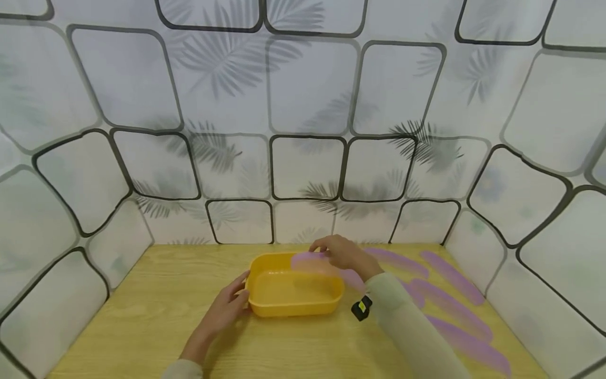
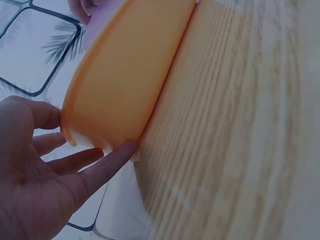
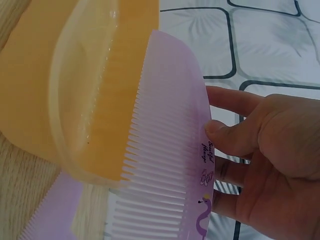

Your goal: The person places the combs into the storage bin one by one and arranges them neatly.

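A yellow plastic tray (image 1: 293, 310) with raised walls rests on the wooden table. My left hand (image 1: 227, 310) touches its left end from outside, fingers spread and fairly straight. In the left wrist view, the fingertips (image 2: 129, 146) reach the tray's outer wall (image 2: 125, 75) near rim and base. With thumb and fingers, my right hand (image 1: 341, 251) pinches a translucent purple comb (image 3: 170, 110) by its printed spine. This comb is at the tray's far right part, its teeth turned toward the tray. Whether it touches the tray is unclear.
Several more purple combs lie right of the tray, among them a far comb (image 1: 452, 276), a middle comb (image 1: 452, 308) and a near comb (image 1: 468, 342). One comb (image 3: 55, 210) lies close beside the tray. Patterned white walls (image 1: 307, 168) enclose the table (image 1: 189, 273) at back and sides.
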The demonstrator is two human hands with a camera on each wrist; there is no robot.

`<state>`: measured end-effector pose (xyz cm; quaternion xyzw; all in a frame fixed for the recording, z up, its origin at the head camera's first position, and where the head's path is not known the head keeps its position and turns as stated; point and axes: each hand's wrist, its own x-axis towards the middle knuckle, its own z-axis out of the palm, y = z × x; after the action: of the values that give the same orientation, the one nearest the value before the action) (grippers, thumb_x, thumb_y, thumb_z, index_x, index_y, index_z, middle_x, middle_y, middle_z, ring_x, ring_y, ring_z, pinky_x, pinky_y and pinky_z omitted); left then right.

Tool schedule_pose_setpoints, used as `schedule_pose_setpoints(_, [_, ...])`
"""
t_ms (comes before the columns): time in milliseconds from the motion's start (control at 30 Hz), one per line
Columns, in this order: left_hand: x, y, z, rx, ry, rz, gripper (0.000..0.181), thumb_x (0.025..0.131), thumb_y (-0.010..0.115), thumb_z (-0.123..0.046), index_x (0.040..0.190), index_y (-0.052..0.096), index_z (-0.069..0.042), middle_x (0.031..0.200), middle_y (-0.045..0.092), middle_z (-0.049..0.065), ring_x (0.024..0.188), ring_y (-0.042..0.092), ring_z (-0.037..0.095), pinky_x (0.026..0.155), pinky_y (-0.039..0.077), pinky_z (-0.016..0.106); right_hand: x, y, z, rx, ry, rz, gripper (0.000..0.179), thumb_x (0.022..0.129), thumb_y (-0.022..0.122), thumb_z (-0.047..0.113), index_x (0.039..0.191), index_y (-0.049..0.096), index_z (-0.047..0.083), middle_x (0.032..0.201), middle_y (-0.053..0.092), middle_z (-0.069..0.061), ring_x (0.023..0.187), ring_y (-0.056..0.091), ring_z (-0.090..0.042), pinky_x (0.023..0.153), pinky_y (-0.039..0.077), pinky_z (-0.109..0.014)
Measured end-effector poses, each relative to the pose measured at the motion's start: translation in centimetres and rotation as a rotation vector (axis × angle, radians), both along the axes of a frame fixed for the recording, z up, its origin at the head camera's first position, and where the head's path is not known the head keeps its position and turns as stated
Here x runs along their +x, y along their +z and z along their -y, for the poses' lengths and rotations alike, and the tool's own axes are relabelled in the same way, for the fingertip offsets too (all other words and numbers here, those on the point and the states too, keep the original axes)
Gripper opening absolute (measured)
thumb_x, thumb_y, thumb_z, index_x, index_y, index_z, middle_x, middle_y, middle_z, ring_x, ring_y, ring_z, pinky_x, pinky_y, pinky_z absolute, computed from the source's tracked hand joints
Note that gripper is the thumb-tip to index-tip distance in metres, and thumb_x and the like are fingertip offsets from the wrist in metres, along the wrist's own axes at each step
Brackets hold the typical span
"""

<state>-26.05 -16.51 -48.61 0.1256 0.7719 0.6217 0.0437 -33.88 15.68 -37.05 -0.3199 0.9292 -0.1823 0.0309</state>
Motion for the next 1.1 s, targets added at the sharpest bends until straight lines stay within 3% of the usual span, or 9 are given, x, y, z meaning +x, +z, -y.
schedule_pose_setpoints(367, [0.5,-0.4,0.3,0.010,0.028,0.013,0.058,0.109,0.049,-0.011,0.162,0.028,0.000,0.155,0.034,0.043,0.128,0.060,0.046,0.086,0.065,0.042,0.0,-0.7,1.9,0.027,0.044,0.017,0.049,0.092,0.052,-0.020,0.126,0.072,0.009,0.122,0.070,-0.020,0.113,0.067,-0.035,0.100,0.057,-0.051])
schedule_pose_setpoints(700, [0.2,-0.5,0.3,0.010,0.005,-0.003,0.059,0.109,0.048,-0.013,0.162,0.026,0.001,0.154,0.034,0.044,0.128,0.059,0.047,0.085,0.065,0.040,0.5,-0.4,4.1,0.004,0.126,-0.010,0.050,0.089,0.049,-0.023,0.123,0.072,0.004,0.124,0.071,-0.021,0.115,0.069,-0.037,0.099,0.059,-0.048])
schedule_pose_setpoints(1100, [0.0,-0.2,-0.1,0.010,0.009,-0.025,0.058,0.110,0.049,-0.014,0.162,0.027,0.001,0.155,0.035,0.043,0.128,0.060,0.047,0.086,0.065,0.040,-0.3,-0.3,5.8,0.056,0.081,0.031,0.051,0.093,0.049,-0.020,0.125,0.073,0.011,0.130,0.071,-0.016,0.120,0.067,-0.033,0.104,0.057,-0.048])
